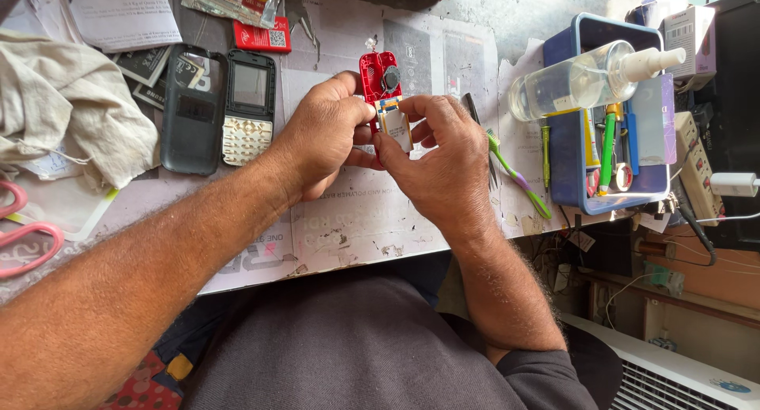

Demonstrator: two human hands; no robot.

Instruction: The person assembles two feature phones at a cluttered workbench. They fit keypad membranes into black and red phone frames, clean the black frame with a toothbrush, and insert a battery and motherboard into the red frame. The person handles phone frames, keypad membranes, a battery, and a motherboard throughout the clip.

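Both my hands hold a small red phone body (378, 71) with its back open, above a paper-covered bench (348, 220). My left hand (321, 137) grips its left side with the thumb near the edge. My right hand (443, 161) holds the lower part, thumb and fingers pinching a small white and metallic part (395, 127) against the phone. A round dark component (391, 78) shows in the upper part of the red frame.
A dark phone cover (192, 109) and a keypad front panel (248, 105) lie to the left, beside a beige cloth (63, 101) and pink scissors (24, 236). A blue tray (602, 109) with a clear spray bottle (590, 79) and tools stands at right; a toothbrush (516, 175) lies beside it.
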